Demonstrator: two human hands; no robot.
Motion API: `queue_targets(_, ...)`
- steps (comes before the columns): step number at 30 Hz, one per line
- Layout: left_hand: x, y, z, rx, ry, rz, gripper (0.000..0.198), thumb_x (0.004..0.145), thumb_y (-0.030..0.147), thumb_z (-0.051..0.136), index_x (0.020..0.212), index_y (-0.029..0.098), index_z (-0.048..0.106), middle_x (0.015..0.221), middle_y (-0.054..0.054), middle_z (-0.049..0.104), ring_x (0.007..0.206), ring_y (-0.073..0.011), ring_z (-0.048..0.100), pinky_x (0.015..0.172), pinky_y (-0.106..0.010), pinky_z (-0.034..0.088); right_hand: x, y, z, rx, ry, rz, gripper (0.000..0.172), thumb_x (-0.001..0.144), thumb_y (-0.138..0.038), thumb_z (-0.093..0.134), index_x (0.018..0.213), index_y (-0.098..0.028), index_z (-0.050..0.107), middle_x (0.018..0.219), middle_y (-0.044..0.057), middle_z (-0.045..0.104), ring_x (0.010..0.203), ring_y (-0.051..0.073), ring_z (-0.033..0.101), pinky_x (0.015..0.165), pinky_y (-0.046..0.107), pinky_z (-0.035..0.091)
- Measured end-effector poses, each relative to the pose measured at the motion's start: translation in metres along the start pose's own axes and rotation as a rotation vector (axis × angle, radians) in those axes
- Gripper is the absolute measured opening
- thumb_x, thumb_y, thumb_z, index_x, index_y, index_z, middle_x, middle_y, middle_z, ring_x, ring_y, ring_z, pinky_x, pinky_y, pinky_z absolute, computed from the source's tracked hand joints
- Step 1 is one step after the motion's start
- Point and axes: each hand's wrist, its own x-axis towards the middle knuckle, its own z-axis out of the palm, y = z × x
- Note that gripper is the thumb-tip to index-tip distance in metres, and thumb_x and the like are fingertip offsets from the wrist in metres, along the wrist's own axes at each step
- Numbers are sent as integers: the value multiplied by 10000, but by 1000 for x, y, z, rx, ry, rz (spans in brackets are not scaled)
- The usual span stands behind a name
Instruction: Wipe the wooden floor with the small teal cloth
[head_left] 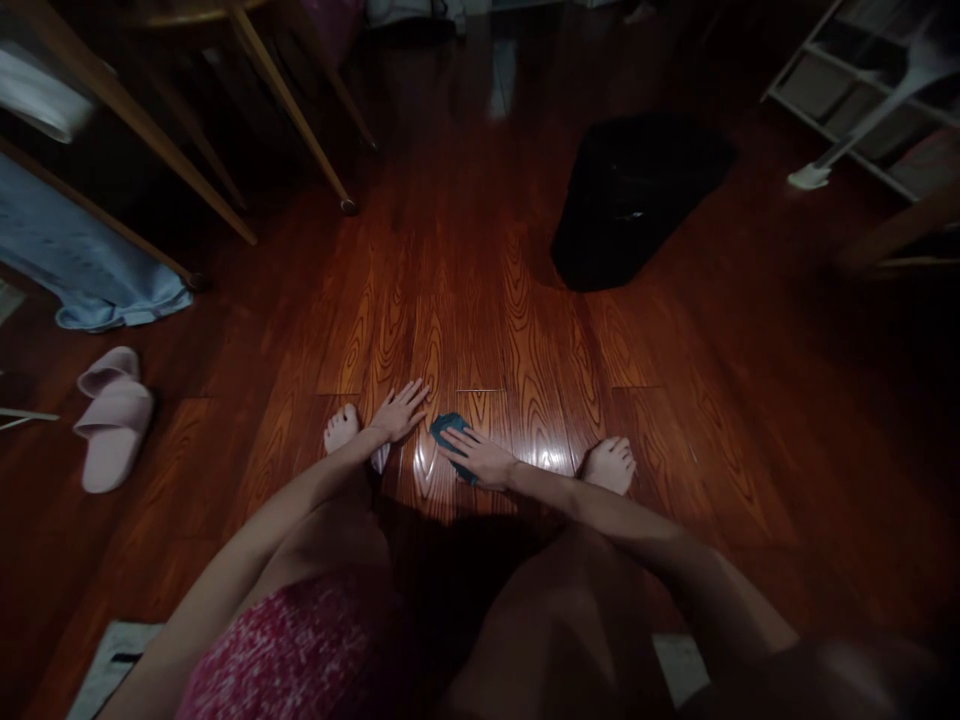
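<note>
My left hand [401, 411] lies flat on the shiny wooden floor [517, 330], fingers spread, with nothing in it. To its right a dark teal cloth [445, 426] is on the floor, partly covered by my right hand [481, 459]. The fingers of that hand are stretched out flat over the cloth and pressed on it, not wrapped round it. Below my left wrist there is a small pale striped patch [381, 456], and I cannot tell what it is. My bare feet stand on either side of my hands.
A black bin-like box [622, 215] stands ahead on the right. Wooden furniture legs [292, 105] and hanging blue fabric [97, 265] are at the left, above a pink slipper [116, 430]. A white shelf unit [844, 110] is at the far right.
</note>
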Motion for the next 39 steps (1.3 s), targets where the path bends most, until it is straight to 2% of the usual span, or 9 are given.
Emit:
queue_targets(3,1,0,1,-3,6,0,637,1075,505,311,1657,289,171,1718,-58,135,1574,-267,147,1238,-539,202,2,6,-6,-1,-1,29,746,950,-302,579,1622,-179,280,1700,143,192,1575,269,115,1266,490,159)
queue_targets(9,1,0,1,-16,5,-4,645,1073,509,309,1660,291,154,1719,-52,120,1575,-276,137,1238,-564,193,-1,36,-11,-33,179,537,731,1017,-387,459,1646,-145,175,1711,160,76,1578,318,19,1261,569,125)
queue_targets(11,1,0,1,-17,-2,-3,647,1072,511,308,1660,288,154,1719,-54,120,1575,-275,133,1236,-570,193,-7,33,-5,-38,199,601,757,1020,-417,443,1648,-121,142,1705,184,34,1575,347,-8,1251,614,109)
queue_targets(13,1,0,1,-12,-6,-8,648,1073,510,306,1660,280,156,1719,-59,120,1577,-272,125,1238,-569,184,-10,24,1,-37,158,513,778,1013,-450,465,1643,-107,164,1700,202,35,1572,363,-9,1248,620,112)
queue_targets(17,1,1,0,-5,-6,-12,643,1076,499,301,1659,265,166,1718,-68,119,1576,-271,128,1237,-559,195,-7,4,3,-2,38,111,725,1005,-452,516,1619,-143,286,1698,183,161,1576,321,70,1263,532,152)
queue_targets(19,1,1,-1,-9,-4,-5,642,1076,500,300,1659,265,170,1717,-71,123,1575,-273,135,1235,-553,205,-2,2,-1,10,28,40,667,1016,-435,503,1604,-169,333,1693,162,214,1575,294,114,1266,506,160)
queue_targets(28,3,-2,3,-14,12,9,641,1074,503,315,1659,300,151,1719,-51,122,1574,-277,136,1234,-558,208,-10,24,-9,-26,133,624,782,997,-416,490,1646,-127,164,1705,192,52,1572,364,16,1247,609,119)
queue_targets(35,1,2,-3,-16,-8,-11,640,1073,512,305,1657,286,173,1718,-54,128,1574,-276,144,1235,-562,201,-7,-8,0,27,-6,130,752,973,-442,568,1619,-167,298,1696,164,200,1569,323,131,1261,508,161)
queue_targets(39,1,3,-4,-22,-22,-14,644,1074,519,292,1658,276,170,1719,-57,113,1576,-271,135,1238,-561,195,0,8,-9,18,14,288,710,996,-411,516,1624,-175,284,1701,155,165,1569,322,126,1259,518,177)
